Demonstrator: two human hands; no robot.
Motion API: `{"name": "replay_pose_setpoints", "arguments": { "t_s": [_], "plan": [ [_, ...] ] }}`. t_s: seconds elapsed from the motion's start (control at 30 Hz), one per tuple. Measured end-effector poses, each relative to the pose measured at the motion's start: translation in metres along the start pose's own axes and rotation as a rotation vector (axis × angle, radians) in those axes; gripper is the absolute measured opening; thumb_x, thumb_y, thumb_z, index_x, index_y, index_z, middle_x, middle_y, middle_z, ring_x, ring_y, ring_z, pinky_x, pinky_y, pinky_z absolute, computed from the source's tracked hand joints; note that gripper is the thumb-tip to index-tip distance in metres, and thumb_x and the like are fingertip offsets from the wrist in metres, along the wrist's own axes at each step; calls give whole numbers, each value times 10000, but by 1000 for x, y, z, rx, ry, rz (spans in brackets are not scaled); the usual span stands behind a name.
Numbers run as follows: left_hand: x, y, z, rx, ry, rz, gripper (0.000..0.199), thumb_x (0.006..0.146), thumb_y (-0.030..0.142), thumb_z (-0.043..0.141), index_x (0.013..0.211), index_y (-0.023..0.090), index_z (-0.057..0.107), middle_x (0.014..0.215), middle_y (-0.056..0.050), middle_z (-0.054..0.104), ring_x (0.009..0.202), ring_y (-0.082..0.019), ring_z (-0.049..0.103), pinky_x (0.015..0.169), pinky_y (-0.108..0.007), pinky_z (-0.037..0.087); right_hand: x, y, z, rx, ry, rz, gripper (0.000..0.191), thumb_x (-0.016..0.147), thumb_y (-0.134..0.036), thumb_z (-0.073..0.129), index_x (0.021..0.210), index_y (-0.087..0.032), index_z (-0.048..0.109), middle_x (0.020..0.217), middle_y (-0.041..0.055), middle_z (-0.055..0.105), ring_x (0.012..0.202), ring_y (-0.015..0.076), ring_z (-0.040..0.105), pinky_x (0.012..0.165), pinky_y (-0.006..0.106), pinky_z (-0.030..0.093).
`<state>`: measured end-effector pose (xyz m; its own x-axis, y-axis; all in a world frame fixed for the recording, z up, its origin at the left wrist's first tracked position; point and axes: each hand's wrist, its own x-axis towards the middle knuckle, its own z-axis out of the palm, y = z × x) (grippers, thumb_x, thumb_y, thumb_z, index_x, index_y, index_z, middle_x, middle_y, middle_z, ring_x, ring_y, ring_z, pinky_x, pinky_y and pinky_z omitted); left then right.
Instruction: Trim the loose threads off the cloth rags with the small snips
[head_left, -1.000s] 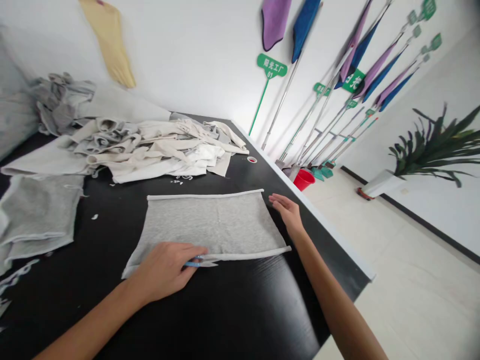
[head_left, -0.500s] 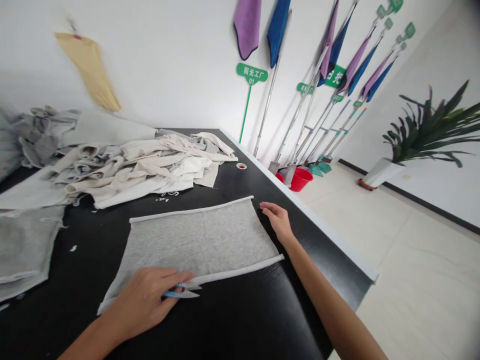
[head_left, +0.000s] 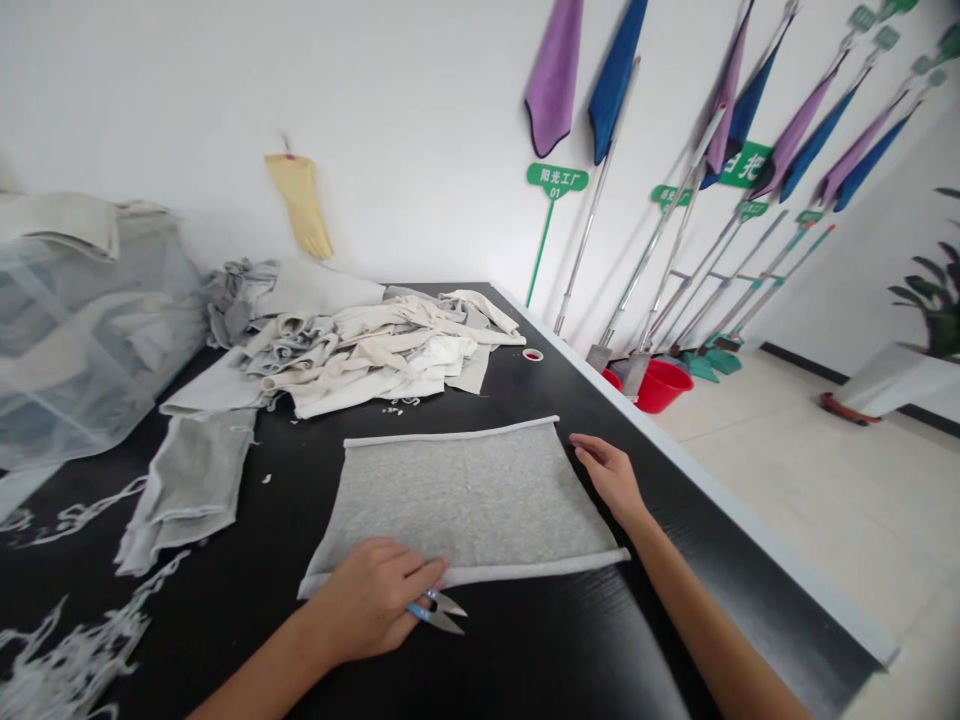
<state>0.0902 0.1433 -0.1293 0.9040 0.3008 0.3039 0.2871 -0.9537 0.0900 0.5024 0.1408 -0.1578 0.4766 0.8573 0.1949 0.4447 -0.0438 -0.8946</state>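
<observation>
A grey piece of fabric (head_left: 457, 500) with paler rolled edges lies flat on the black table. My left hand (head_left: 382, 600) is closed on a pair of blue-handled thread snips (head_left: 442, 612), blades pointing right and apart. Its fingers rest over the fabric's near edge. By the far right corner, my right hand (head_left: 611, 480) lies just beside the fabric with fingers stretched out and nothing visible in it.
Behind is a heap of cream and grey cloth pieces (head_left: 375, 345). A folded grey cloth (head_left: 195, 470), white thread scraps (head_left: 75, 660) and a translucent bag of cloth (head_left: 90, 340) are at left. A small round dish (head_left: 533, 355) sits near the table's right edge.
The camera view has turned left, bringing the bag and thread scraps into sight. Both hands and the grey fabric keep about the same places on the table.
</observation>
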Motion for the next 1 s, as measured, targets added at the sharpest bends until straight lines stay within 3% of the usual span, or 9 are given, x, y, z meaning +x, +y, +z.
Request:
{"name": "replay_pose_setpoints", "arguments": {
  "t_s": [0.27,0.37,0.63,0.83,1.0],
  "plan": [
    [-1,7,0,-20,-73,-43,258,912,192,472,1110,195,636,778,-29,715,649,-249,678,597,-379,488,-1,-4,-1,-65,-8,-59,354,795,-399,631,1049,-178,740,1095,123,754,1024,290,715,992,490,542],
    [2,14,-11,-75,-140,-99,202,876,192,517,1023,221,652,801,-12,733,696,-238,701,636,-355,491,-4,-8,1,-85,-23,-104,372,803,-409,625,1077,-181,729,1113,122,748,1021,291,712,992,501,541],
    [5,26,-48,-166,-278,-248,222,848,172,535,970,293,675,835,35,746,811,-214,716,702,-304,479,-20,-45,12,-169,-124,-330,408,838,-367,639,1220,-233,685,1301,97,667,1237,309,604,1127,506,424],
    [-13,33,-48,-143,-307,-359,368,908,214,488,1237,290,634,979,-40,760,912,-258,714,802,-360,521,-23,-45,6,-302,-366,-304,509,838,-404,660,1307,-205,643,1427,124,578,1325,327,543,1162,526,379],
    [-39,30,-45,-105,-332,-468,479,919,188,446,1384,225,553,1133,-103,739,983,-329,705,855,-490,546,-23,-55,2,-340,-280,-397,560,879,-432,627,1390,-210,568,1473,127,529,1363,309,503,1177,509,360]
  ]
}}
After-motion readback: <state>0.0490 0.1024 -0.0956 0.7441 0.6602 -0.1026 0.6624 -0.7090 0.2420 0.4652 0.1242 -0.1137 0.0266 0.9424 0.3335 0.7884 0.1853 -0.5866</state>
